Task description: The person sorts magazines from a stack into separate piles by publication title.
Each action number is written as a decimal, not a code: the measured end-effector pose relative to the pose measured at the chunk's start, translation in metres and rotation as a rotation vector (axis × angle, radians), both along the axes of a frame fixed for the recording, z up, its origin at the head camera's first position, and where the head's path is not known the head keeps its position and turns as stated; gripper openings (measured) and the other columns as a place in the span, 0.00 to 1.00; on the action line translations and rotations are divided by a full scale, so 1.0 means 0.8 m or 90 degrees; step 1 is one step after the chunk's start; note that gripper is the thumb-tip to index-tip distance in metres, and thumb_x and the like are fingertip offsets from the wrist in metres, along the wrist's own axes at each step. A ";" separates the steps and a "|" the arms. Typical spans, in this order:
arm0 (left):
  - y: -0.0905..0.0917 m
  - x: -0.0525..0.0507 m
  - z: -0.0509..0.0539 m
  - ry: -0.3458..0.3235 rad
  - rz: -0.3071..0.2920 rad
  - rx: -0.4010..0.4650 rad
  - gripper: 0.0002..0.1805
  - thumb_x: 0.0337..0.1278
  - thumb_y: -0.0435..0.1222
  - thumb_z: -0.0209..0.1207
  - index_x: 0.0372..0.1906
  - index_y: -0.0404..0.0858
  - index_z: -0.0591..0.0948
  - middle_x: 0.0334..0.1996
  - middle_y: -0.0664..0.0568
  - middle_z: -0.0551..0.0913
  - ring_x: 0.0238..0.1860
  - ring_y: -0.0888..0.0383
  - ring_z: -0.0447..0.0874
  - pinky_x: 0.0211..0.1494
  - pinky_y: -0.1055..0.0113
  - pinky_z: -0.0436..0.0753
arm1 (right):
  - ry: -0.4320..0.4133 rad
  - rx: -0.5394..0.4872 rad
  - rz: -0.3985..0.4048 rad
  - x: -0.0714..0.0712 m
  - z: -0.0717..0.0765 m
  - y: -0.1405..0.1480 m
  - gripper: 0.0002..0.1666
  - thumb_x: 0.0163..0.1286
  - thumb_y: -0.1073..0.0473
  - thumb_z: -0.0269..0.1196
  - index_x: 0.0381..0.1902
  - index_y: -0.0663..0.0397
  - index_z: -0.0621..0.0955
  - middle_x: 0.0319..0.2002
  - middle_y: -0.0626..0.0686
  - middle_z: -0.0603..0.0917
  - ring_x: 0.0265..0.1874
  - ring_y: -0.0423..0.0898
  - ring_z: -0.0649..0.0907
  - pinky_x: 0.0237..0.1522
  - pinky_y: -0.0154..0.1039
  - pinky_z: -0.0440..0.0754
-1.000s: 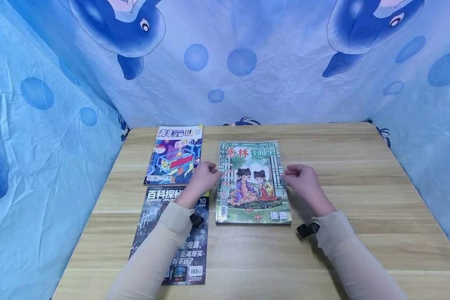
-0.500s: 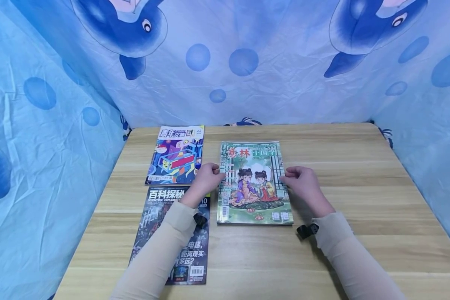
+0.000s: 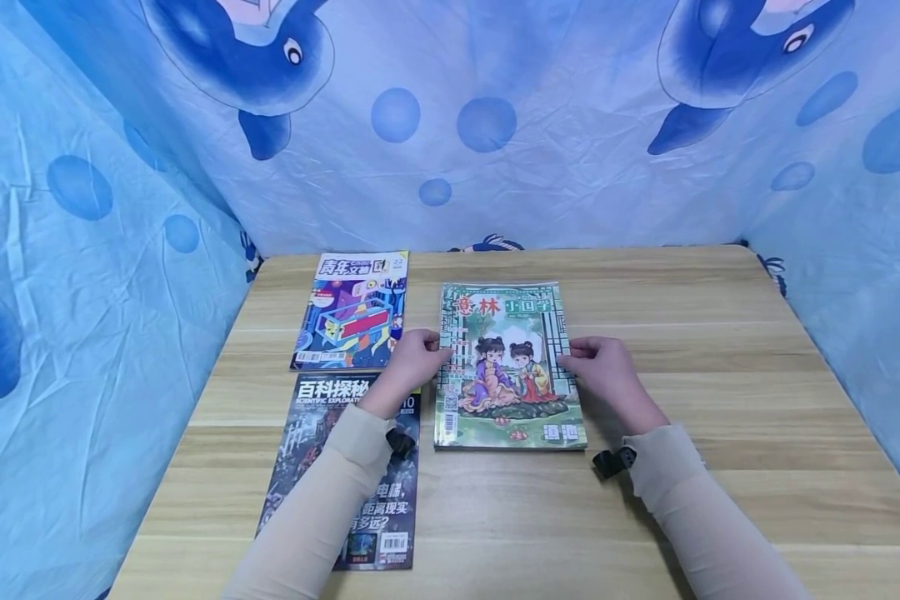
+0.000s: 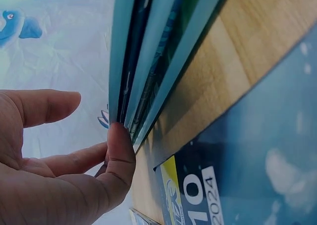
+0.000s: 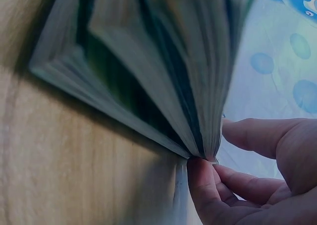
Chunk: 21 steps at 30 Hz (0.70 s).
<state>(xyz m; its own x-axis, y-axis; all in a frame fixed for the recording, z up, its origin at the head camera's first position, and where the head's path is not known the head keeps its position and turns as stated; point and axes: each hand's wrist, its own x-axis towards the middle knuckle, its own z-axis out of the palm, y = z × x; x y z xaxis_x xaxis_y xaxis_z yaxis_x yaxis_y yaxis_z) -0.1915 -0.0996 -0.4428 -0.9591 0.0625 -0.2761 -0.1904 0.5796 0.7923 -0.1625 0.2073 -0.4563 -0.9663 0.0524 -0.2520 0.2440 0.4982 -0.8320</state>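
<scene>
A stack of magazines [image 3: 510, 375] lies on the table in the head view, topped by a green cover with two cartoon figures. My left hand [image 3: 414, 357] is at its left edge, one finger [image 4: 121, 145] touching the spines while another finger stays apart in the left wrist view. At the opposite edge, my right hand [image 3: 603, 367] touches the stack's side with a fingertip [image 5: 199, 173]. Its upper finger reaches close to the cover, though contact is unclear. Neither hand shows fingers curled round the stack. The stack lies flat, with gaps showing between pages.
Left of the stack, a dark science magazine [image 3: 378, 508] lies partly under my left forearm. Beyond it is a colourful purple-and-white magazine [image 3: 348, 321]. Blue dolphin-print curtains [image 3: 450, 150] enclose the wooden table [image 3: 720, 333] at the back and sides.
Over the last second my left hand has shifted slightly right, and both hands have slid a little toward me along the stack's sides. The stack itself stays in place.
</scene>
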 end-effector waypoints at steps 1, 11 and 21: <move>0.000 0.000 0.000 0.000 0.000 0.001 0.30 0.68 0.39 0.64 0.68 0.27 0.74 0.55 0.39 0.79 0.53 0.47 0.77 0.55 0.52 0.80 | -0.001 0.001 0.000 0.000 0.000 0.000 0.33 0.70 0.55 0.69 0.65 0.70 0.75 0.55 0.65 0.80 0.55 0.60 0.79 0.57 0.51 0.78; 0.003 0.001 -0.003 0.026 0.009 0.004 0.22 0.69 0.37 0.62 0.61 0.28 0.80 0.42 0.42 0.81 0.40 0.50 0.78 0.40 0.59 0.79 | -0.002 0.002 -0.003 0.001 0.000 -0.001 0.33 0.70 0.56 0.69 0.66 0.69 0.74 0.55 0.65 0.81 0.54 0.60 0.80 0.57 0.51 0.79; 0.006 0.003 0.006 0.012 0.042 0.048 0.27 0.67 0.38 0.64 0.66 0.30 0.76 0.50 0.42 0.80 0.50 0.48 0.80 0.51 0.54 0.82 | 0.009 0.002 -0.004 0.001 0.000 0.001 0.31 0.69 0.57 0.69 0.64 0.69 0.76 0.53 0.64 0.82 0.53 0.58 0.81 0.55 0.50 0.80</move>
